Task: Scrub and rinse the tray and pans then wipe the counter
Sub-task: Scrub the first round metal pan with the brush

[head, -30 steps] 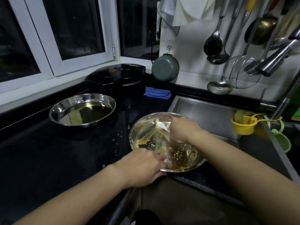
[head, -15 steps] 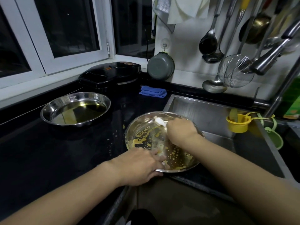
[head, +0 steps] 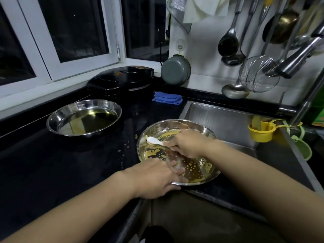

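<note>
Head-worn view, steeply down, near counter (head: 52, 163)

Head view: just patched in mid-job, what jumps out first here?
The greasy steel pan at the counter's front edge beside the sink, smeared with yellow foamy residue. The left hand grips its near rim while the right hand holds a white scraper inside it. A second pan with oily liquid sits back left, under the window.
</note>
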Tool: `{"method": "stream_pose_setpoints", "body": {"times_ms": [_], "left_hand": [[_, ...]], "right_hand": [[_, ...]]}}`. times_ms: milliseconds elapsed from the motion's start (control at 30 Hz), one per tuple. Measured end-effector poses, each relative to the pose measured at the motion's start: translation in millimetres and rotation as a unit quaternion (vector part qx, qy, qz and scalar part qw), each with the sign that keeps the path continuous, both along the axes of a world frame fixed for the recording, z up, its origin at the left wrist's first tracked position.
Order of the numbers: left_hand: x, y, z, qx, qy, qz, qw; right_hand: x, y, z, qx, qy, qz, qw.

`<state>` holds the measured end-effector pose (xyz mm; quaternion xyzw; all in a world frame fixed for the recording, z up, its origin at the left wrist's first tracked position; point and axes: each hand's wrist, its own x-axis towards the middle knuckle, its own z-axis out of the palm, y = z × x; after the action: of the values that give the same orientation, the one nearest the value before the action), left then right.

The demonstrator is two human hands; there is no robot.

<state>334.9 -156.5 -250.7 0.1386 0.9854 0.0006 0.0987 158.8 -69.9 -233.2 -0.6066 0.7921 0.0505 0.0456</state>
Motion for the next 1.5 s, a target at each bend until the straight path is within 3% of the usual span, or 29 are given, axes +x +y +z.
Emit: {"method": "stream_pose_setpoints", "body": {"times_ms": [100,200,367,533,633,833,933,1033,1167,1233,1400,1500], "left_hand": [[0,-2,-1,0.010,0.005,-0.007,1.000],[-1,-1,-2,0.015,0.005,-0.014,1.000],[-2,-1,-2,0.016,0.005,0.002,1.000],[1,0,10,0.023,-0.032,0.023,0.999],[6,-22,19,0.013,-0.052,0.036,0.998],[16,-66,54,-0.202,-0.147,0.164,0.954],[12,-34,53,-0.097,-0.126,0.165,0.973],[10,17,39,0.001,-0.169,0.147,0.975],[2,41,15,-0.052,-0.041,0.116,0.991],[-4,45,18,-0.092,-0.052,0.113,0.988],[-12,45,30,-0.203,0.008,0.098,0.974],[-14,47,32,-0.279,0.034,0.109,0.953]], "right_hand": [[8,9,1,0.009,-0.029,0.066,0.997],[10,12,6,0.001,0.037,0.067,0.997],[-3,8,24,0.008,0.164,-0.061,0.985],[-30,53,47,0.047,0.229,-0.165,0.958],[-29,85,63,0.101,0.208,-0.178,0.956],[-6,113,92,0.176,0.055,-0.121,0.975],[-2,105,90,0.142,0.122,-0.109,0.976],[-9,93,89,0.152,0.207,-0.105,0.961],[-20,72,89,0.104,0.339,-0.079,0.932],[-24,65,89,0.095,0.386,-0.049,0.916],[-25,69,95,0.150,0.416,0.013,0.897],[-20,80,95,0.176,0.383,0.020,0.907]]}}
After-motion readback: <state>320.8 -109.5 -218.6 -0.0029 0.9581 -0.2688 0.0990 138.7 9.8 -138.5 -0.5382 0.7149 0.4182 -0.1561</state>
